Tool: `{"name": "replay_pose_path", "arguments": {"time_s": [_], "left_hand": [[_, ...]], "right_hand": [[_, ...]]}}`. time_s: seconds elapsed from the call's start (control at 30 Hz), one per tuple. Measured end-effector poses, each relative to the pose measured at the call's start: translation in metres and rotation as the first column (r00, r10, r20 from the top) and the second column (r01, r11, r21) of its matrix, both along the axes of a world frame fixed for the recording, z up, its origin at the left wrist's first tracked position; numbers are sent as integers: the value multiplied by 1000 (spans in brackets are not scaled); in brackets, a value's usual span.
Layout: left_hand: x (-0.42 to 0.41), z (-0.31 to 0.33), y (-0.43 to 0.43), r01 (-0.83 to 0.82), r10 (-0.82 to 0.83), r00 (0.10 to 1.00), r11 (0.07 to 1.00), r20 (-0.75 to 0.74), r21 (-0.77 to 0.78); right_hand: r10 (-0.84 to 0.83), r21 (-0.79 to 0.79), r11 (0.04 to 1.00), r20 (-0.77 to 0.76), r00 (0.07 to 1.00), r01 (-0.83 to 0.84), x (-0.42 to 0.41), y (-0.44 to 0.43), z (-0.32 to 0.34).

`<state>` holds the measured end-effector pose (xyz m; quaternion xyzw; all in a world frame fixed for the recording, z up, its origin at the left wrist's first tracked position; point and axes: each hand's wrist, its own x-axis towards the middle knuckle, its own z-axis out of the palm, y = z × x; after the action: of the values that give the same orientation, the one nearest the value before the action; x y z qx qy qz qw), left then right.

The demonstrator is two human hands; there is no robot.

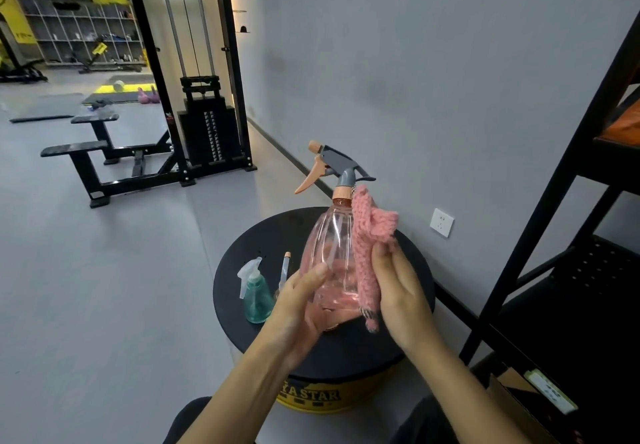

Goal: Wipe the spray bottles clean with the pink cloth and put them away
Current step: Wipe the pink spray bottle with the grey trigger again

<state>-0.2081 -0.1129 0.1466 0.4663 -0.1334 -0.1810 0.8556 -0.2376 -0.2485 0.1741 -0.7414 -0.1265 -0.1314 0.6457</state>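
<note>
Clearly early: the left hand (301,305) grips the pink bottle (330,253) while the right hand (398,291) presses the pink cloth (367,246) at its three o'clock; the teal bottle (256,294) waits unwiped at nine o'clock.

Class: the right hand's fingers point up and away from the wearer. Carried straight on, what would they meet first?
The right hand would run first into the bunched pink cloth it presses against the pink spray bottle; beyond that probably the grey wall, though depth is unclear.

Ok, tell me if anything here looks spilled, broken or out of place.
Nothing stands out. The pink bottle is held upright in the left hand while the right hand presses the pink cloth to its side. The green bottle stands upright on the black stool, with no spill visible.
</note>
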Motion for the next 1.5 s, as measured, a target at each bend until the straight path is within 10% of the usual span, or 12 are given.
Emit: {"name": "replay_pose_path", "arguments": {"time_s": [0.5, 1.5], "left_hand": [[2, 3, 3, -14, 14, 1000, 1000, -11, -5], [8, 1, -1, -77, 74, 995, 996, -68, -51]], "right_hand": [[-13, -239, 968, 270, 963, 80, -28, 21, -23], [-77, -190, 972, 280, 957, 134, -14, 25, -19]]}}
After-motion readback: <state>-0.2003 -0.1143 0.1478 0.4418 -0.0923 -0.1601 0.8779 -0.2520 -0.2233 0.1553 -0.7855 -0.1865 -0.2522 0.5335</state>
